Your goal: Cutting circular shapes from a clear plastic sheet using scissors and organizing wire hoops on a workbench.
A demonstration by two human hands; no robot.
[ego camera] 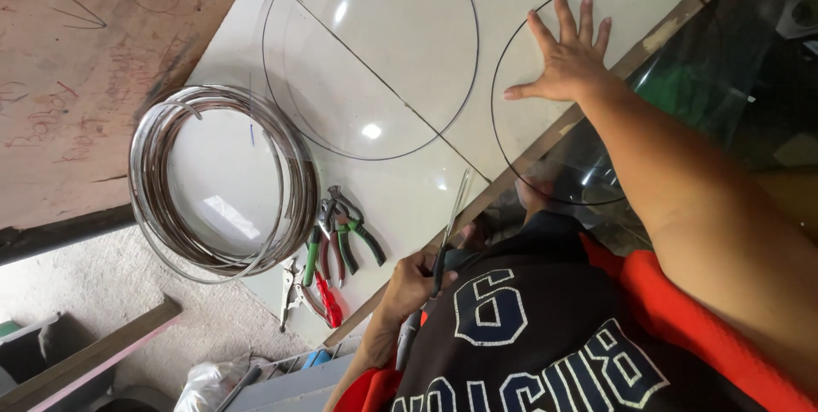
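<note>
Pressing our spread right hand (569, 58) on a glass disc (596, 11) | left hand (417, 280) pinching scissors (450, 223) | risk: overhanging disc tips, cracks.

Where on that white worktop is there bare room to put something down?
Bare room lies on the white worktop between the pliers and the near edge, below the large clear disc. It is crowded around the wire coil, and the right hand presses the second disc.
</note>
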